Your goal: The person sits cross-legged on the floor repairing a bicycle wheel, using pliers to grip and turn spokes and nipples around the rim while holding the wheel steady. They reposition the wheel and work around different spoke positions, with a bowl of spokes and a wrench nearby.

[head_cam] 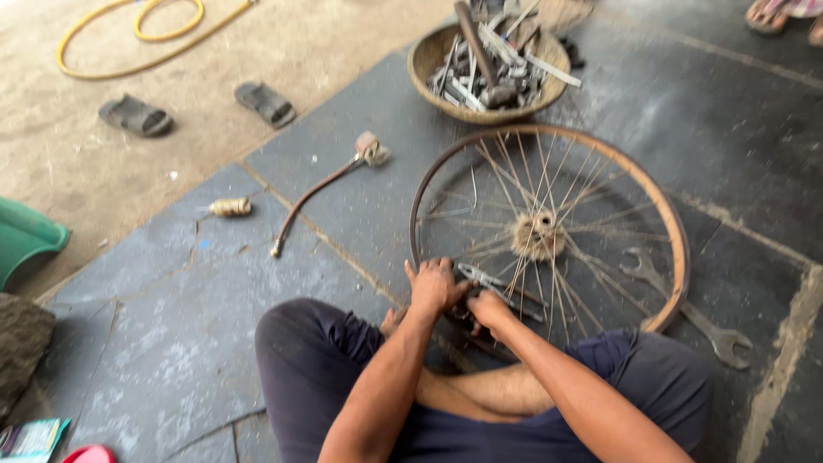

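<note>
The left hand [435, 285] curls its fingers over the near edge of a rusty bicycle wheel rim [671, 225], while the right hand [489, 309] closes around the handles of a pair of pliers [483, 279] whose nose points in among the spokes; the picture is somewhat blurred. The wheel lies flat on the dark stone floor [171, 326] just in front of the person's crossed legs, with a large spanner [705, 326] partly under its right side. Farther off sit a bowl of metal tools [429, 60], a short hose [309, 201], two sandals and a yellow hose.
</note>
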The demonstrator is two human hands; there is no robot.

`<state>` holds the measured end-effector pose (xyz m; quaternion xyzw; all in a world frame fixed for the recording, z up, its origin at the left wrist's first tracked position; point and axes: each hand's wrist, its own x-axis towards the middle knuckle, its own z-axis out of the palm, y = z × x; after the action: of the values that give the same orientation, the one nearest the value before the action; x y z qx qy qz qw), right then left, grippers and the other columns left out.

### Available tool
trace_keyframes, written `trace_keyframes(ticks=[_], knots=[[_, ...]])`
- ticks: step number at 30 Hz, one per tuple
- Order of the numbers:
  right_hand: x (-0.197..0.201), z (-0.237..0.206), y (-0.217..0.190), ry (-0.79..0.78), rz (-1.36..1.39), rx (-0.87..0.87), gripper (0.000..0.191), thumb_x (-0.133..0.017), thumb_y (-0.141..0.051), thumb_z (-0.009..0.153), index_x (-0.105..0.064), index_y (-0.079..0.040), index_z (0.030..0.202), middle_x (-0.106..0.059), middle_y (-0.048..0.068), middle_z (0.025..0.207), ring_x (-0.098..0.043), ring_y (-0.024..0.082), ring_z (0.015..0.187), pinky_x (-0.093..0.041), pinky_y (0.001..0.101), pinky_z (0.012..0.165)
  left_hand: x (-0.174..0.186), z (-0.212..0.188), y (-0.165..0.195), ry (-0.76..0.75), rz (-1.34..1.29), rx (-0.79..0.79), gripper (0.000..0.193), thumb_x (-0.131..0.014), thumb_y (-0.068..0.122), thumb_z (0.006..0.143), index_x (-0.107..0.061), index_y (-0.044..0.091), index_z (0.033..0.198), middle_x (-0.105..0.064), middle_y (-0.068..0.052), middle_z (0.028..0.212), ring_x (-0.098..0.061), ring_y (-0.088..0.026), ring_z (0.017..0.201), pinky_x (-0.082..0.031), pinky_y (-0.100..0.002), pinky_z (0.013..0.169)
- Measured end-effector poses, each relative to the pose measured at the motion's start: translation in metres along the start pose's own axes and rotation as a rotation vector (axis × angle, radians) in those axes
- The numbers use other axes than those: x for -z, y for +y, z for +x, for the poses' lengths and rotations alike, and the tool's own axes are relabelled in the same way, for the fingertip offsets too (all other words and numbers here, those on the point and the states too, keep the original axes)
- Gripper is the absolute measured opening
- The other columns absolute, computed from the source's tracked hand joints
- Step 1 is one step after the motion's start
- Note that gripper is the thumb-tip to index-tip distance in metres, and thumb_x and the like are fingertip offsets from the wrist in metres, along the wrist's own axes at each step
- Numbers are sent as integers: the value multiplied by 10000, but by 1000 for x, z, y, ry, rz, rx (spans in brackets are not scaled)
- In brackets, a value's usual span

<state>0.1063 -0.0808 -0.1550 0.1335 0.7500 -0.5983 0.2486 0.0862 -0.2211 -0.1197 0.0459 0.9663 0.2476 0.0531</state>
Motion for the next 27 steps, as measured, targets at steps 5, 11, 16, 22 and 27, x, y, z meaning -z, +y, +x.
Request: trace_keyframes(ticks=[5,11,16,22,27], knots=[[-11,0,7,125,-53,-76,232,-572,-150,927,-637,60,852,-582,153,648,-520,233,393,-435,438,379,-2,-7,2,13,85,-26,704,-727,612,810,-604,75,1248,-681,-152,1254,-581,-360,1273,-72,-714,1224],[11,0,0,-211,460,-206,103,-551,-105,915,-618,-29,898,-590,97,676,-450,175,402,-511,420,476,1,-3,9,77,17,-8,893,-707,641,811,-454,47,1428,-654,-218,1249,-562,-393,1253,-58,-690,1188],[12,-3,-1,-195,216,-190,142,-581,-130,931,-665,-18,915,-600,102,698,-505,187,441,-490,425,484,-4,-4,5,42,46,21,842,-644,695,853,-504,66,1394,-646,-200,1295,-549,-383,1300,-59,-716,1197],[-4,-13,-6,21,-55,-165,165,-548,-141,884,-683,-46,892,-593,72,664,-498,193,474,-433,429,461,-5,-6,11,52,92,-30,885,-696,687,797,-511,56,1389,-645,-187,1285,-541,-389,1288,-45,-728,1182],[17,-16,-10,-318,308,-135,151,-596,-92,866,-704,-9,931,-663,106,707,-534,198,492,-510,420,505,9,4,28,-26,152,-55,983,-767,678,703,-495,54,1412,-638,-191,1287,-556,-397,1262,-58,-719,1180]])
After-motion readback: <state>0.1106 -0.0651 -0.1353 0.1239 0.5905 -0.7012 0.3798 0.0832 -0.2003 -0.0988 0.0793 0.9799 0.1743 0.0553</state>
